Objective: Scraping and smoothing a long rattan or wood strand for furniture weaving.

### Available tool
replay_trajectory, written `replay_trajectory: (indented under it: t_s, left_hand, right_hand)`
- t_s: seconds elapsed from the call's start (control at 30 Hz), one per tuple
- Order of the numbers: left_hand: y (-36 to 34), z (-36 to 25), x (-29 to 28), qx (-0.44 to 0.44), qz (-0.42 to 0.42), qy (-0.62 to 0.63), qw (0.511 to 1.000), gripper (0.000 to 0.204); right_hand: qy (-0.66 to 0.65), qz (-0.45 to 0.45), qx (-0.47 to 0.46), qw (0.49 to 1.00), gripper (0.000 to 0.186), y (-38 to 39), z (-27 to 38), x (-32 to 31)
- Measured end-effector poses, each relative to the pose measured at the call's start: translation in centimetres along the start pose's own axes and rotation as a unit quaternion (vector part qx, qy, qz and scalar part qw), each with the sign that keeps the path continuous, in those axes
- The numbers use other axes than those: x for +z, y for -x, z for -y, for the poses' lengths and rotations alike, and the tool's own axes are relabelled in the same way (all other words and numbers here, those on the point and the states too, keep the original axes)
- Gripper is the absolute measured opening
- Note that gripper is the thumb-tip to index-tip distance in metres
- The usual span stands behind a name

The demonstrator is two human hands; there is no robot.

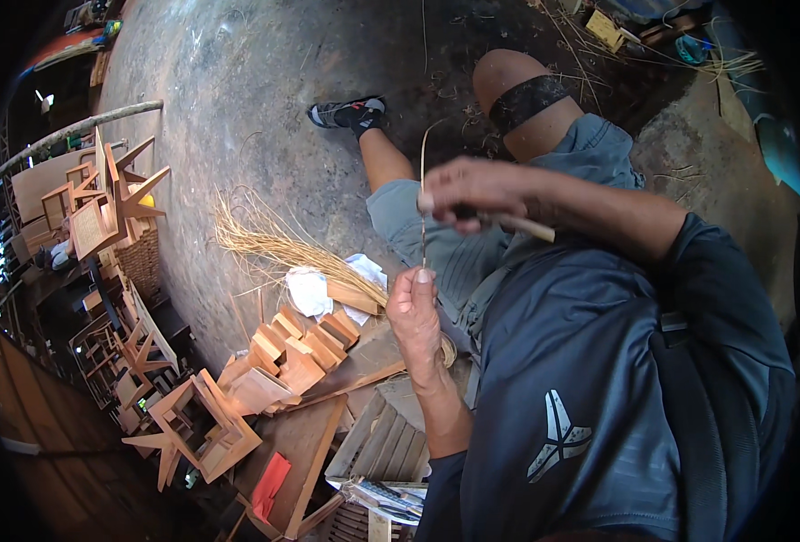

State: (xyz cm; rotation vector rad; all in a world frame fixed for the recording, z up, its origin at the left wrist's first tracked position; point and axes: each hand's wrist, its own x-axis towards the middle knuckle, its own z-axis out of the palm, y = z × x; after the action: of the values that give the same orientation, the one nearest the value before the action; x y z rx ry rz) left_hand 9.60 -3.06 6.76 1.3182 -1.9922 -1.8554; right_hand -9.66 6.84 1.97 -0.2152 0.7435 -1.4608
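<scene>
A thin pale rattan strip (pixel 424 163) stands roughly upright in the view, running through both hands, its upper tip curving over. My left hand (pixel 413 312) pinches its lower part between thumb and fingers. Above it, my right hand (pixel 472 191) is somewhat blurred, thumb against the strip. A pale wooden-handled tool (pixel 528 226) sticks out from under the right palm; its working end is hidden by the fingers. To the left of my left hand lies a loose bundle of long rattan strips (pixel 278 239).
Beside the bundle lie white cloths (pixel 308 291) and cut wood blocks (pixel 301 348) on a board. Wooden furniture frames (pixel 197 429) crowd the left. A slatted wooden crate (pixel 386 443) stands near my left forearm. Strip scraps (pixel 581 54) litter the concrete floor (pixel 255 108) at upper right.
</scene>
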Motion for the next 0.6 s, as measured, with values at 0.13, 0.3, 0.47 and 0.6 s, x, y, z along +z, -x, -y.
replay_trajectory:
  t_s: [0.13, 0.3, 0.47, 0.6]
  left_hand:
    - [-0.5, -0.5, 0.8, -0.007, 0.003, 0.045, 0.999, 0.018]
    - [-0.6, -0.4, 0.9, 0.021, 0.020, 0.003, 1.000, 0.015]
    - [-1.3, 0.2, 0.9, 0.059, 0.006, -0.032, 0.998, 0.014]
    - [-0.8, -0.3, 0.7, 0.030, 0.015, -0.041, 0.999, 0.011]
  right_hand:
    - [0.059, -0.042, 0.024, 0.997, 0.029, 0.5, 0.4, -0.3]
    - [0.090, 0.022, 0.036, 0.995, 0.027, 0.7, -1.5, 2.6]
    - [0.047, 0.028, 0.040, 0.998, 0.030, 0.9, -1.6, 2.1]
    - [0.068, 0.028, 0.033, 0.997, 0.027, 0.6, -2.0, 2.5]
